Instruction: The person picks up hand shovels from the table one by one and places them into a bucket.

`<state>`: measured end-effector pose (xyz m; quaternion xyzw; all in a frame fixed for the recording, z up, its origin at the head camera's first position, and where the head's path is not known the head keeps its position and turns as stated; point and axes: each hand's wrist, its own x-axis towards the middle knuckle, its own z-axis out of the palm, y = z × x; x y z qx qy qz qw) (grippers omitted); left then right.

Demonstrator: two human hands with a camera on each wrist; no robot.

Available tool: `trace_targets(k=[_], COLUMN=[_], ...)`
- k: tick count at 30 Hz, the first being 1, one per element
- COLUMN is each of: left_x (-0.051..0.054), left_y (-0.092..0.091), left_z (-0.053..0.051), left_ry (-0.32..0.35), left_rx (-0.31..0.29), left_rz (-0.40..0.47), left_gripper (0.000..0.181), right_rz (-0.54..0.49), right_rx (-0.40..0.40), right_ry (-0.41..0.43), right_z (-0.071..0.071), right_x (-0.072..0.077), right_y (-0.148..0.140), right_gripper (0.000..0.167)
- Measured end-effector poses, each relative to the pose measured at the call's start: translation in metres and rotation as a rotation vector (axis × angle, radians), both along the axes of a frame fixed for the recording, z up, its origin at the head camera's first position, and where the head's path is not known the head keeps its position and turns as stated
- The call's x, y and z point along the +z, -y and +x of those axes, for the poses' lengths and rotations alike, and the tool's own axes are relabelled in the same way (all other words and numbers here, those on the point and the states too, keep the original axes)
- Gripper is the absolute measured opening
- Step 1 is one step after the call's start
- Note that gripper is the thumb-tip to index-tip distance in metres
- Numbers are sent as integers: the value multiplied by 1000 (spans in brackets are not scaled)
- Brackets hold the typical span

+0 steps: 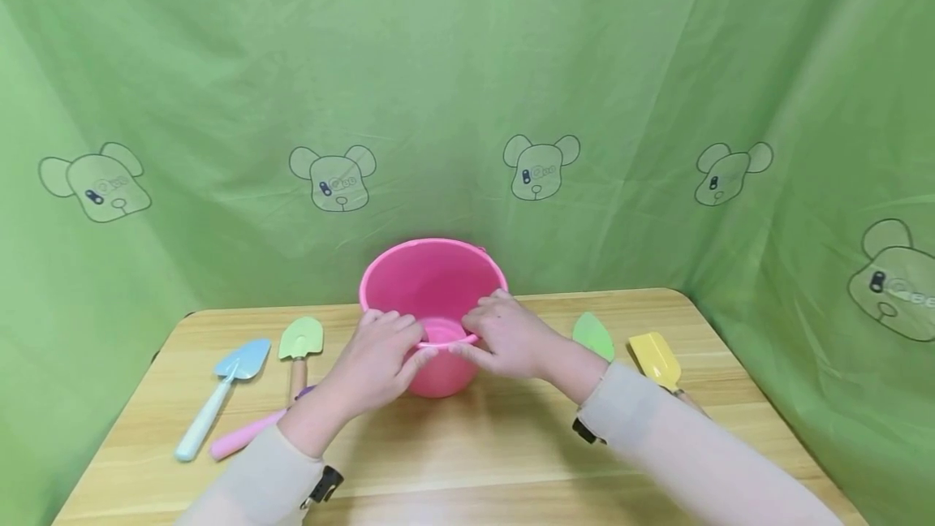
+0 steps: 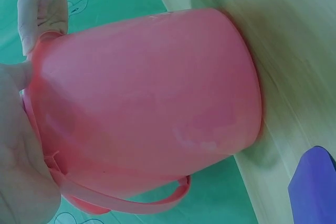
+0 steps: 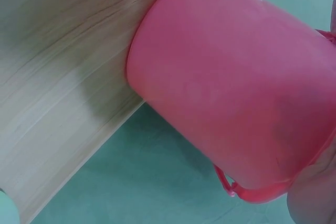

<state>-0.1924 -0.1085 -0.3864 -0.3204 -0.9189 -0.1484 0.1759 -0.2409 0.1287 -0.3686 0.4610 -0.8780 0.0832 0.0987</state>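
A pink bucket (image 1: 438,376) stands on the wooden table with its wide mouth up. My left hand (image 1: 376,360) grips the near left part of its rim, fingers over the edge and thumb outside. On the near right part, my right hand (image 1: 514,339) pinches the rim the same way. The left wrist view shows the bucket's smooth side (image 2: 147,93) and its curved pink handle (image 2: 142,205) hanging down. From the right wrist, the bucket's base edge meets the table, and part of the right hand (image 3: 315,195) shows at the rim.
Left of the bucket lie a blue trowel (image 1: 244,360), a light green wooden-handled shovel (image 1: 301,339) and a pink-handled tool (image 1: 244,435) with a purple head. Rightward lie a green blade (image 1: 593,335), partly behind my arm, and a yellow shovel (image 1: 656,360). Green cloth (image 1: 438,63) hangs behind.
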Motion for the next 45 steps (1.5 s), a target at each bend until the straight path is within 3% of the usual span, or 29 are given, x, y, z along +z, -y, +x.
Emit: trace_targets(k=[16,45], left_x=[3,3], left_y=[-2,-5], left_z=[4,14], left_ry=[14,1], left_rx=[-7,-21], left_rz=[-20,-39], left_gripper=[19,23], right_rz=[6,-4], right_rx=[-47,-49], right_ry=[11,-35], right_z=[10,24], right_x=[1,0], right_y=[-2,-8], right_gripper=[41,44])
